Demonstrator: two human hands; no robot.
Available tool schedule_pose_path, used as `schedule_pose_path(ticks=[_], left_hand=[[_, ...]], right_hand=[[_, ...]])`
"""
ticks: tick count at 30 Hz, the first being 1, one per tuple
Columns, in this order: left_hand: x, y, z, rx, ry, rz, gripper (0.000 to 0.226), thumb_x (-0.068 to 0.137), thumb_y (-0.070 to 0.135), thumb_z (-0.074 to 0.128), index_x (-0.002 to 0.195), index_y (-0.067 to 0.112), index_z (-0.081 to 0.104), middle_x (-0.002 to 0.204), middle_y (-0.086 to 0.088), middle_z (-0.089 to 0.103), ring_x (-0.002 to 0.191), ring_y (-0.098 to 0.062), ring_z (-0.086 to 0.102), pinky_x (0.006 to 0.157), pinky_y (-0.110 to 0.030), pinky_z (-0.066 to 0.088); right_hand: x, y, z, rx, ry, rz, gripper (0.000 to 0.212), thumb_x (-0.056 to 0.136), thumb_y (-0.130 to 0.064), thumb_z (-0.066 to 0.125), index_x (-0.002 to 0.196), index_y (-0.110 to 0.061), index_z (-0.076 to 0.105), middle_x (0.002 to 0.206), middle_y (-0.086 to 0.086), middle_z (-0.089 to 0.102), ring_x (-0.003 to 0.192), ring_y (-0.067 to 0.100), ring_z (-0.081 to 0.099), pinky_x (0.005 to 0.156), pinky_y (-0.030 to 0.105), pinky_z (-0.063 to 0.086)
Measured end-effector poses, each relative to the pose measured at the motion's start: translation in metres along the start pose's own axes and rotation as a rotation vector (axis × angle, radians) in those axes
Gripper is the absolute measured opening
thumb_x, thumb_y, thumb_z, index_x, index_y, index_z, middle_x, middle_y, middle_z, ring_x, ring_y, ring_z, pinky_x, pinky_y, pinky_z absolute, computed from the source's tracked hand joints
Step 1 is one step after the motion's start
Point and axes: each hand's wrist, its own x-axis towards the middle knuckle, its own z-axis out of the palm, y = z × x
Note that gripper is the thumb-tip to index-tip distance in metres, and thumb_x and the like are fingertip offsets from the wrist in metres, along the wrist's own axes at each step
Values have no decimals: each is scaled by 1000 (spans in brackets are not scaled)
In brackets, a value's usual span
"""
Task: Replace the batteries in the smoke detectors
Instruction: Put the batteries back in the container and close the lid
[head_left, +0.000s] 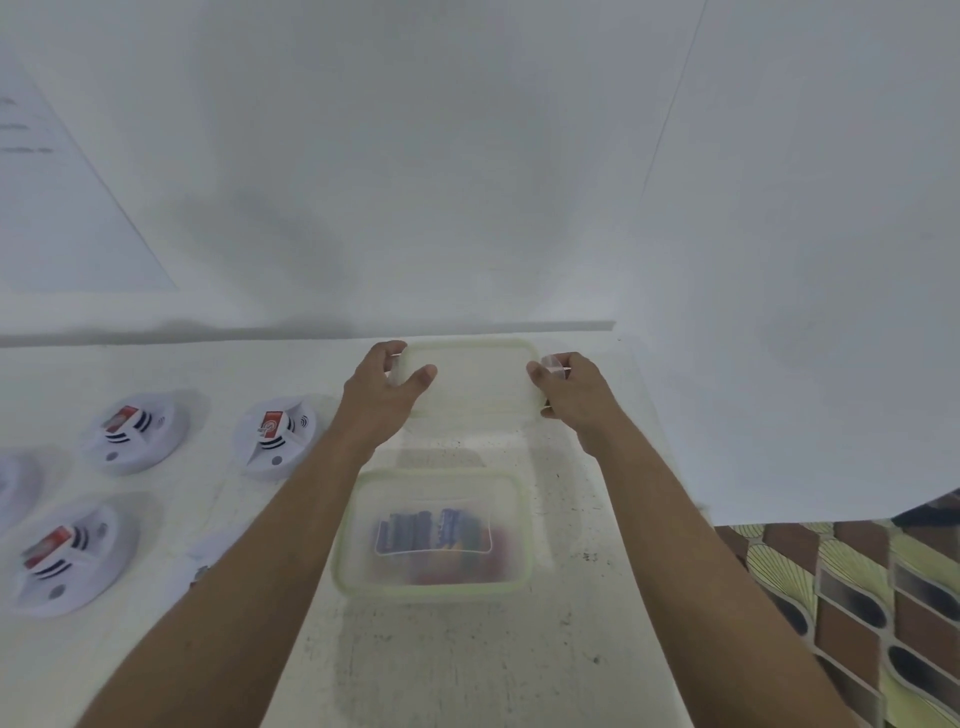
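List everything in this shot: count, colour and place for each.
smoke detectors: three whole, a fourth cut off at the left edge; white with a red part showing; left on the table
container: one, clear with a pale green rim, table centre
batteries: several, blue and red, blurred, inside the container
lid: one, clear with a pale green rim, beyond the container
table: one, white, speckled
floor: brown and yellow pattern, right
left hand: grips the lid's left end
right hand: grips the lid's right end
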Motion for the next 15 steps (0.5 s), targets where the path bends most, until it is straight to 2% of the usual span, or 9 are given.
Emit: schedule_pose_path(ticks=[2,5,8,10,13,15], left_hand=[[0,1,0,10,-28,-4,55,86,53,69,133,33,49,134,1,53,118,-23,56,101,-44,49],[2,0,-3,-12,-71,6,55,87,50,69,135,33,47,133,1,52,117,-21,54,99,-40,48],[2,-2,-8,-49,-149,4,67,78,61,69,136,39,45,138,1,51,127,-18,49,107,-47,44],[3,-2,-8,-48,-171,-3,67,82,60,66,140,38,42,144,0,48,134,-18,44,111,-48,40],[-1,-1,-1,14,-208,20,62,100,47,49,154,31,23,162,5,24,148,-15,23,120,-40,24],[-4,-4,2,38,-228,42,60,105,44,39,157,31,12,165,9,11,152,-14,12,123,-40,15]], right_hand=[[-2,-2,1,44,-14,15,27,99,-27,63,118,-13,50,123,7,57,106,22,63,75,29,58],[-3,-3,0,56,-45,30,32,97,-22,67,121,-12,49,123,8,58,106,23,65,86,39,61],[-3,-2,-4,61,-73,36,38,94,-21,70,125,-12,51,124,9,59,105,24,68,88,41,61],[-4,-2,-4,61,-84,34,38,95,-21,69,126,-12,50,125,9,58,102,22,67,86,38,61],[-5,-3,0,54,-78,33,37,97,-24,66,128,-17,46,132,11,56,105,24,65,90,42,60],[-4,-5,4,-2,-95,18,52,99,-25,62,144,-22,37,138,5,49,109,24,62,85,39,60]])
